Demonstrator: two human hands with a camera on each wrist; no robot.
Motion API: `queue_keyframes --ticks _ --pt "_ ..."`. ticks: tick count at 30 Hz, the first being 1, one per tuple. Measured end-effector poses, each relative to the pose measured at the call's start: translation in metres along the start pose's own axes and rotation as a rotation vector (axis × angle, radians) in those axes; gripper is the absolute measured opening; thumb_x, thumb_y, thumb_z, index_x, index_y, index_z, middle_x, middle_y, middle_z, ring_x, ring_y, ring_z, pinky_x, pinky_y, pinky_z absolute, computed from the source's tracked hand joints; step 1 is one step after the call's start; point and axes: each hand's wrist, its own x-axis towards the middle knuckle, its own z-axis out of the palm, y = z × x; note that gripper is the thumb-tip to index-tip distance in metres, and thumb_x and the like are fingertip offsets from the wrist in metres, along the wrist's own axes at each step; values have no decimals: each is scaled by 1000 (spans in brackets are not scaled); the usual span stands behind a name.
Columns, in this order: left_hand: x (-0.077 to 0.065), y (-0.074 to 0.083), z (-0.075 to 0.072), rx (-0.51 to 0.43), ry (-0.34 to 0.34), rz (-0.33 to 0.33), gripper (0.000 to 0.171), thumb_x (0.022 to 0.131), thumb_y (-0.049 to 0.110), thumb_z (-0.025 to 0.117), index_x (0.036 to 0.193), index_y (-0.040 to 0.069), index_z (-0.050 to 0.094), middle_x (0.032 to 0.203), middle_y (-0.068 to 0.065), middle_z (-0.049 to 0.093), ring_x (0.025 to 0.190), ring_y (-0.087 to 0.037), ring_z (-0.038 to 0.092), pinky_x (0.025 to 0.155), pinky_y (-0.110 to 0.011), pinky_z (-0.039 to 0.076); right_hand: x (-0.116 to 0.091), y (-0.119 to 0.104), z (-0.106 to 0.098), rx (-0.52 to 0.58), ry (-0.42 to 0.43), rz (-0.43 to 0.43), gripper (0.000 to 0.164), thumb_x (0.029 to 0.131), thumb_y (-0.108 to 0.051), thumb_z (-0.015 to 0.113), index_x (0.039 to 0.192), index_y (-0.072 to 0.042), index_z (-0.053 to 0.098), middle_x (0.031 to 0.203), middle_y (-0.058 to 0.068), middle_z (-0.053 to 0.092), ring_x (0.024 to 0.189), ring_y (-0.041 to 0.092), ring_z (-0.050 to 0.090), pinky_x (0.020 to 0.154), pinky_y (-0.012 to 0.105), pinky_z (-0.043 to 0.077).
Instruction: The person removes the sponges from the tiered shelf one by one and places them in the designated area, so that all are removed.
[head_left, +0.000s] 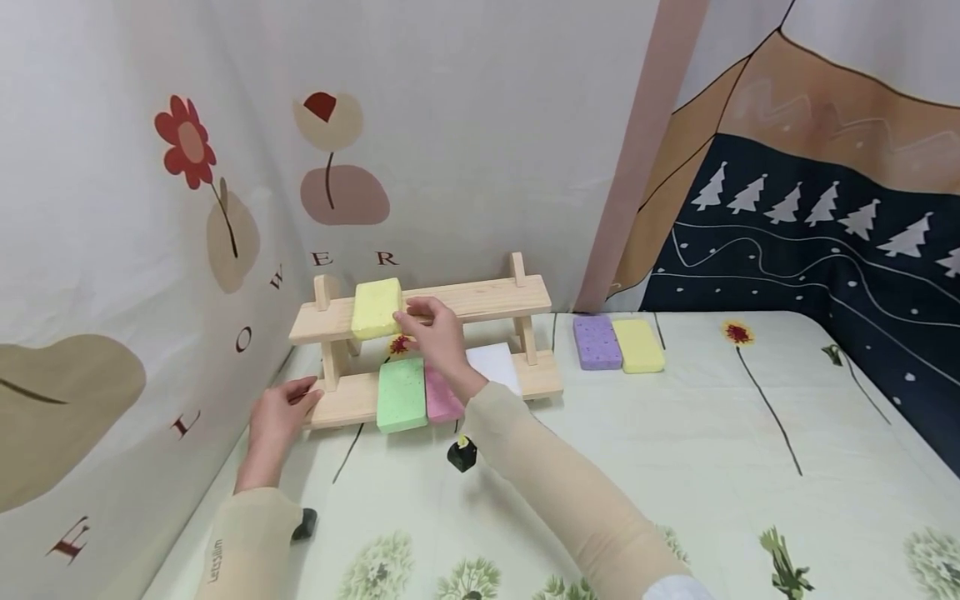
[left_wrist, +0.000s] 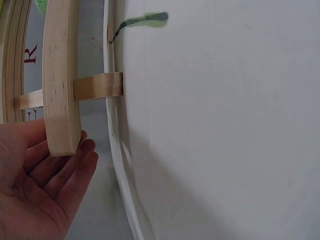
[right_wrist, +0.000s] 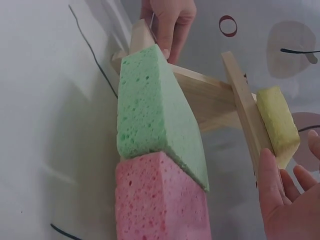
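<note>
A two-tier wooden shelf [head_left: 480,300] stands against the curtain. My left hand [head_left: 277,421] grips the left end of its lower board [left_wrist: 59,95], fingers curled round the edge. On the upper tier a yellow sponge [head_left: 377,308] lies near the left post. My right hand [head_left: 441,337] is at that sponge's right edge, fingers apart and loosely bent; in the right wrist view the thumb lies along the upper board [right_wrist: 247,112]. The lower tier carries a green sponge [head_left: 401,396], a pink sponge [head_left: 441,393] partly hidden by my right arm, and a white block [head_left: 495,365].
To the right of the shelf, a purple sponge [head_left: 597,342] and a second yellow sponge [head_left: 637,346] lie side by side on the flower-printed cloth [head_left: 675,450]. Printed curtains [head_left: 480,150] rise close behind and along the left side.
</note>
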Motion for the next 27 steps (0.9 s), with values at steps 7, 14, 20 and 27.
queue_keyframes --ticks 7,14,20,27 --pt "0 0 0 -3 -2 -17 43 101 23 59 140 3 56 138 -25 59 126 -42 56 100 -53 48 2 -4 9 -53 43 46 34 93 -17 72 125 -8 64 117 7 67 88 12 68 73 26 61" --pt "0 1 1 -13 -8 -26 43 102 23 58 140 3 56 138 -25 59 126 -42 56 101 -53 48 2 -6 8 8 56 63 28 92 -7 71 119 -5 66 109 8 67 83 11 66 77 31 62" --pt "1 2 1 -17 -15 -21 43 102 23 58 140 2 55 138 -25 59 126 -42 56 100 -52 48 1 -4 4 70 62 50 22 90 -1 70 112 -2 69 106 13 70 82 10 65 73 26 62" --pt "1 3 0 -15 -21 -17 43 102 22 58 140 2 55 138 -26 58 127 -43 55 101 -53 47 -4 -4 -4 59 56 45 21 90 -1 70 111 -2 71 107 14 72 87 13 68 75 29 62"
